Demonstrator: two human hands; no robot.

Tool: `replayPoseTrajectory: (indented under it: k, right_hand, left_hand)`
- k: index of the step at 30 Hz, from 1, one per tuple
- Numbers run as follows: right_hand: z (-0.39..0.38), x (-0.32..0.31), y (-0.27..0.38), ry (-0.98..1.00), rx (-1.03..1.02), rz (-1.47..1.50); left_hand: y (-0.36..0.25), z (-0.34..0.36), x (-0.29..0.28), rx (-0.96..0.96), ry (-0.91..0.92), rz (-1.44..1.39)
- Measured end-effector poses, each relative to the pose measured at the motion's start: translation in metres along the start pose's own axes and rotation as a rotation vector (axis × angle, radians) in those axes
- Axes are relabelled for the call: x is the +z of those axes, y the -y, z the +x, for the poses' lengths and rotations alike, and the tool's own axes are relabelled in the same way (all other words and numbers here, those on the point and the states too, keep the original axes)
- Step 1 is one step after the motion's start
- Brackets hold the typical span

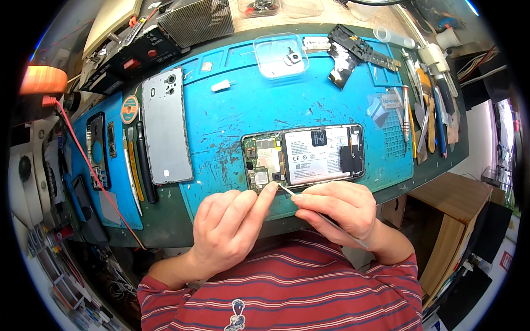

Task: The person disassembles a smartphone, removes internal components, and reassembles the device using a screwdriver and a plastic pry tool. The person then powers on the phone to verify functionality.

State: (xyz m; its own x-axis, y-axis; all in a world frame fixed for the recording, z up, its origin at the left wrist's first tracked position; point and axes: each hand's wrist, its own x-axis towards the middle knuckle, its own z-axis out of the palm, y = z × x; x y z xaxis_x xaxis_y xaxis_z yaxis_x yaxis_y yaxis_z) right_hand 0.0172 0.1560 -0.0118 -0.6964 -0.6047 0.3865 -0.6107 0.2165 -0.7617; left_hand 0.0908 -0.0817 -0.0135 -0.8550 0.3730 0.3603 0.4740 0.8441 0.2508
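Note:
An opened phone (314, 151) lies on the blue mat (215, 132), with its circuit board (262, 160) at the left and its battery at the right. My right hand (339, 212) is closed on a thin metal tool (287, 190), whose tip meets the board's lower edge. Beside that tip rests the extended index fingertip of my left hand (232, 231); its other fingers are curled, and whether they hold anything is hidden. A detached back panel (165, 127) lies left of the phone.
Behind are a clear plastic box (280, 55) and loose dark parts (345, 60). Hand tools (433, 110) crowd the right end. At the left are a phone frame (96, 151), tools (132, 165) and a red cable (72, 127). A wooden cabinet (441, 198) stands front right.

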Motion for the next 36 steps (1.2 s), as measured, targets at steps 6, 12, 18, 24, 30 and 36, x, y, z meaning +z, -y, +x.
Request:
replayPoseTrajectory:
  k: [6,12,18,24,30,36]
  right_hand:
    - [-0.0001,0.0001,0.0005,-0.006,0.003,-0.005]
    - [-0.0002,-0.0001,0.0006,-0.001,0.007,-0.002]
    - [-0.0007,0.0,-0.0001,-0.001,-0.011,-0.006]
    - [-0.0005,0.0008,-0.0005,-0.007,-0.023,-0.012]
    - [-0.0002,0.0007,0.0004,-0.001,-0.005,-0.003]
    - [-0.0015,0.0016,0.001,-0.008,-0.001,-0.001]
  left_hand:
    - [0.0001,-0.0013,0.0013,0.009,0.004,0.023]
    - [0.0018,-0.0012,-0.001,0.033,0.016,0.033]
    - [0.0015,0.0004,-0.0015,0.039,0.011,0.037]
    - [0.0022,0.0012,-0.0017,0.044,0.015,0.034]
    - [0.0019,0.0022,-0.0029,0.044,0.02,0.033]
    - [0.001,0.0023,-0.0028,0.037,0.009,0.023]
